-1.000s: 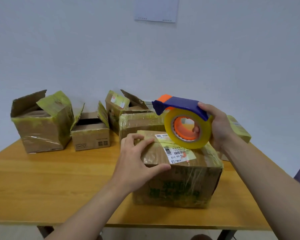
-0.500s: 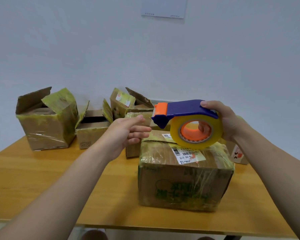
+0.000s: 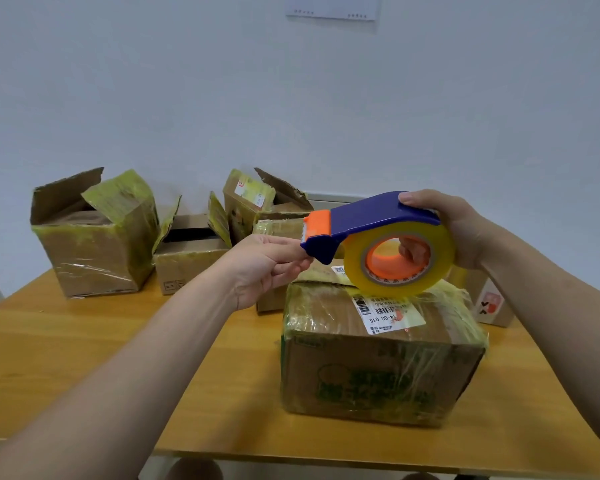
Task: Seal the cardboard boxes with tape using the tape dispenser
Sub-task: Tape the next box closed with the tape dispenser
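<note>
**Desk:** What do you have on the grip?

**Operator:** I see the right hand [image 3: 465,230] clamped on the tape dispenser [image 3: 371,216]. The thumb lies on top of the blue housing and the fingers are hooked through the orange core of the tape roll [image 3: 437,251].

**Desk:** And the other hand?

**Operator:** The left hand [image 3: 264,268] is at the dispenser's front. Its thumb and curled fingertips meet against the blue nose, just under the orange cutter. I can't tell from here whether they pinch a tape end or only touch the plastic.

**Desk:** Where is the dispenser relative to the boxes?

**Operator:** It is held level over the far edge of the closed box [image 3: 378,368], with the cutter pointing left. The bottom of the roll sits right at the box top, and I can't make out whether they touch. That box is wrapped in yellowish tape and has a white label [image 3: 385,313] with barcodes on its lid.

**Desk:** What else is around it?

**Operator:** The box stands on a wooden table [image 3: 84,341]. At the back left is a large open box [image 3: 94,258] with its flaps up. Just beside it to the right is a small open box [image 3: 187,261], then a tall open box [image 3: 246,202]. Another box [image 3: 492,303] peeks out behind the right forearm. A sheet of paper [image 3: 333,8] hangs on the pale wall.
</note>
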`<state>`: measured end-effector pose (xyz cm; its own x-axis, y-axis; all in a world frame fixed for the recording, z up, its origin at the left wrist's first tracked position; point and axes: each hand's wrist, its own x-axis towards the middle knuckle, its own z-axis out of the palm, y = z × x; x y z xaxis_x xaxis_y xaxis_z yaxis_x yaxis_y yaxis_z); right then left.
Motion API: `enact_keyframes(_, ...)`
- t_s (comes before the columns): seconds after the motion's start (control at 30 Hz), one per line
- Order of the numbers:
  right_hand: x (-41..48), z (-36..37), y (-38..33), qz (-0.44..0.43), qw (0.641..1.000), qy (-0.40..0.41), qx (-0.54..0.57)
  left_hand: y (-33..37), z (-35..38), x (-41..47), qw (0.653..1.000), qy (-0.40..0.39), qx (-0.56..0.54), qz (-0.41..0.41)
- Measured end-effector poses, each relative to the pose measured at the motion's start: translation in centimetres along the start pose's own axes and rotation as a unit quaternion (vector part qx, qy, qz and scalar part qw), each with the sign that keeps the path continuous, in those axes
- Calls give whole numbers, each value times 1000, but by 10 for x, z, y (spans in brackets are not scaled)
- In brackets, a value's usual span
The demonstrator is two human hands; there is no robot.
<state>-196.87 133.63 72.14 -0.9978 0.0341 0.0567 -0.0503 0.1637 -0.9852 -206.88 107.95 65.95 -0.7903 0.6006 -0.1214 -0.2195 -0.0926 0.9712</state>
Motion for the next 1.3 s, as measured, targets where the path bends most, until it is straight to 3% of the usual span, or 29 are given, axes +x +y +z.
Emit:
enact_keyframes(0.23,5,9,-24,28,995,-59,-81,-14,-4,2,998,30,44,-15)
enact_keyframes(0.5,-1,6,-41,86,987,-70,-120,-10,0,1,998,21,59,-33)
enact_keyframes(1.0,-7,6,-42,66,984,-58,-156,-12,1,-4,997,10,-38,-71)
enact_keyframes(1.3,-3,13,-43,41,974,-68,-214,-1,-4,-19,986,48,162,-4)
